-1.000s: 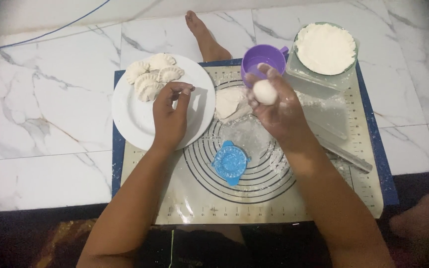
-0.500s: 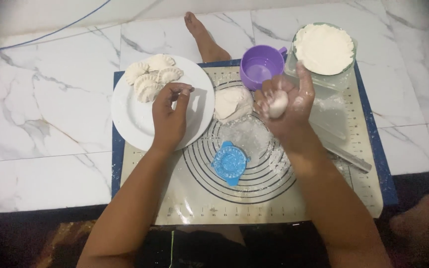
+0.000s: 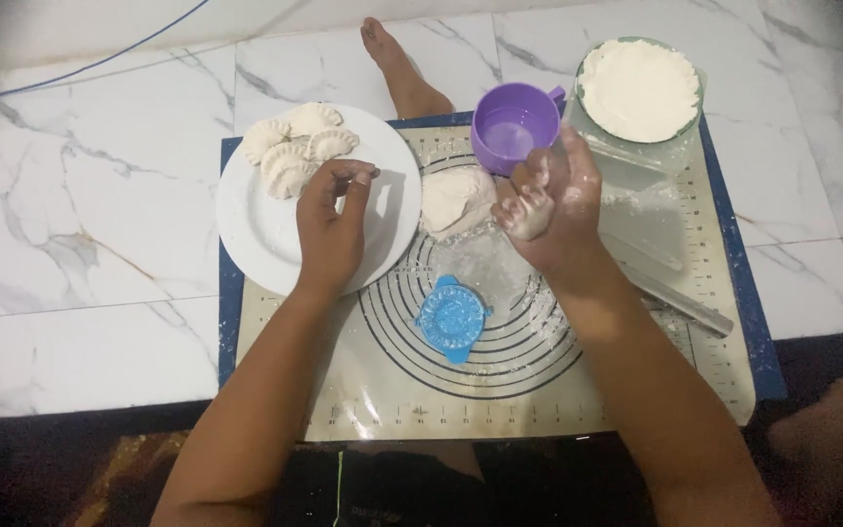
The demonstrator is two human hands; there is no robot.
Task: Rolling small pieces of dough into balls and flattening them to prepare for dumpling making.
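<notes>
My right hand (image 3: 550, 210) is floury and closed around a small piece of white dough (image 3: 529, 220), held above the baking mat (image 3: 373, 390) just below the purple cup (image 3: 509, 132). A larger lump of dough (image 3: 453, 198) lies on the mat right beside that hand. My left hand (image 3: 332, 224) hovers over the white plate (image 3: 246, 229), its fingers curled in with nothing in them. Several folded dumplings (image 3: 293, 151) sit at the plate's far side, just beyond the fingertips.
A blue round dumpling press (image 3: 453, 317) lies on the mat's circles near me. A glass bowl of flour (image 3: 641, 88) stands at the far right, with a rolling pin (image 3: 685, 301) below it. A bare foot (image 3: 397, 63) rests on the marble floor beyond the mat.
My right hand dropped from beside the purple cup and closed its fingers over the dough ball that was showing at its fingertips. My left hand stayed over the plate.
</notes>
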